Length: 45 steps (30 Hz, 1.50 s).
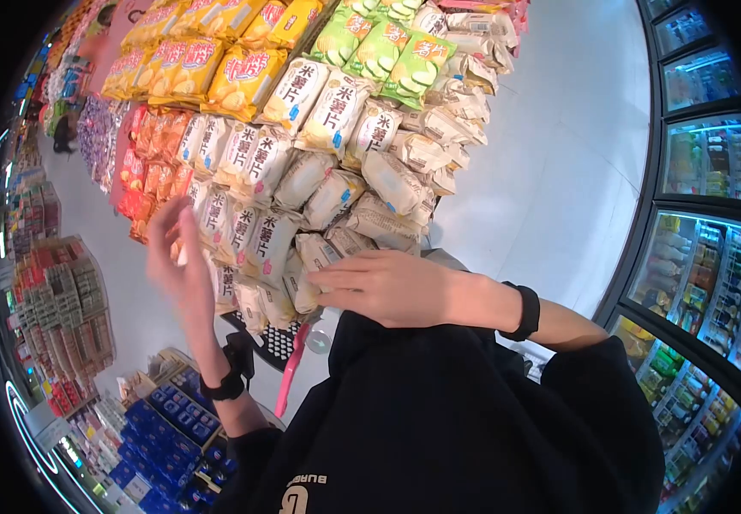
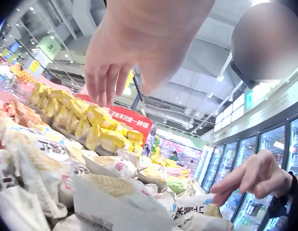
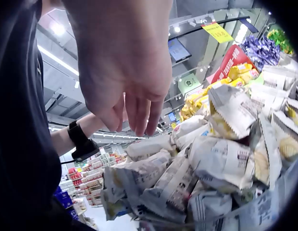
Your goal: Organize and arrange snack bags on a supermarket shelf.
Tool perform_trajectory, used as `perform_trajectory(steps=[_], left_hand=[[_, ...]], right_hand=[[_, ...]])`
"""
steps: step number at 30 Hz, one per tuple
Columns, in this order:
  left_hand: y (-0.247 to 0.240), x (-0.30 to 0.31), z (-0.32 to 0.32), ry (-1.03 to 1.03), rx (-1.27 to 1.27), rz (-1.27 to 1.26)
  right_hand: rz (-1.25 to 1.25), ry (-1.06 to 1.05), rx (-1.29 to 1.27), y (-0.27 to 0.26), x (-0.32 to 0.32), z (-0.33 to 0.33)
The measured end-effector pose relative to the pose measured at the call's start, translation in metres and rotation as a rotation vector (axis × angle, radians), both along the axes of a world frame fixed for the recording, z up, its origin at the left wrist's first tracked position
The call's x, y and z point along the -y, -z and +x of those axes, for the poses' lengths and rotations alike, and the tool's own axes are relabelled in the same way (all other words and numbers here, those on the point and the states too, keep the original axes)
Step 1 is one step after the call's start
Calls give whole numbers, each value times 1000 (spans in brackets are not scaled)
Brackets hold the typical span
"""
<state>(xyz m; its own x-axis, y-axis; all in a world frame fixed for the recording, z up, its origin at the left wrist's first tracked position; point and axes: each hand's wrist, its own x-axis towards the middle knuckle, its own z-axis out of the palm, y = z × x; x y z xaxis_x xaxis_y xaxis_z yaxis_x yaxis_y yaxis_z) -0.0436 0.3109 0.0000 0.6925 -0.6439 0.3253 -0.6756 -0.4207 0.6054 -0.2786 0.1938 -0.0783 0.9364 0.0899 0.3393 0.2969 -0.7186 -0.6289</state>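
White snack packs with dark lettering lie heaped at the near end of a display. My left hand is raised over the heap's left edge, fingers loosely bent and holding nothing; in the left wrist view the same hand hangs above the packs. My right hand is low at the near edge, fingers extended over the packs; whether the tips touch one cannot be told. The right wrist view has this hand with fingers pointing down, just above the white packs, nothing in its grip.
Yellow packs and green packs lie farther back, orange packs to the left. Glass-door coolers line the right side. Blue packages and stacked goods stand at the lower left. A pink strip hangs near my body.
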Motion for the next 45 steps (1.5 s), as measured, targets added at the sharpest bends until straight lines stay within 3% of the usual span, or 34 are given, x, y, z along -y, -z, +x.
perform_trajectory(steps=[3, 8, 12, 14, 16, 17, 18, 24, 28, 31, 37, 45], left_hand=[[16, -44, -1, -237, 36, -191], [70, -131, -43, -699, 85, -109], [144, -208, -92, -772, 2, 332], [183, -242, -109, -691, -4, 505], [210, -257, -120, -673, -211, 605], [228, -264, -129, -639, -52, 597], [237, -258, -133, -602, 106, 588], [257, -251, -117, -823, 0, 662], [261, -248, -122, -838, 104, 609], [262, -249, -130, -825, 82, 591], [261, -244, -179, -753, 83, 528], [265, -232, -263, -741, 155, 483]], right_hand=[[92, -153, -66, 4, -2, -3], [120, -373, 9, 26, -15, 5], [155, -494, 119, 37, -30, 10], [196, -527, 167, 38, -36, 11], [194, -594, 144, 38, -39, 12], [182, -625, 136, 39, -42, 13], [167, -655, 128, 41, -45, 14], [34, -841, 84, 38, -66, 17], [-29, -932, -7, 37, -81, 7], [105, -851, 103, 40, -93, -14], [187, -841, -37, 45, -101, -67], [62, -839, -180, 46, -97, -123]])
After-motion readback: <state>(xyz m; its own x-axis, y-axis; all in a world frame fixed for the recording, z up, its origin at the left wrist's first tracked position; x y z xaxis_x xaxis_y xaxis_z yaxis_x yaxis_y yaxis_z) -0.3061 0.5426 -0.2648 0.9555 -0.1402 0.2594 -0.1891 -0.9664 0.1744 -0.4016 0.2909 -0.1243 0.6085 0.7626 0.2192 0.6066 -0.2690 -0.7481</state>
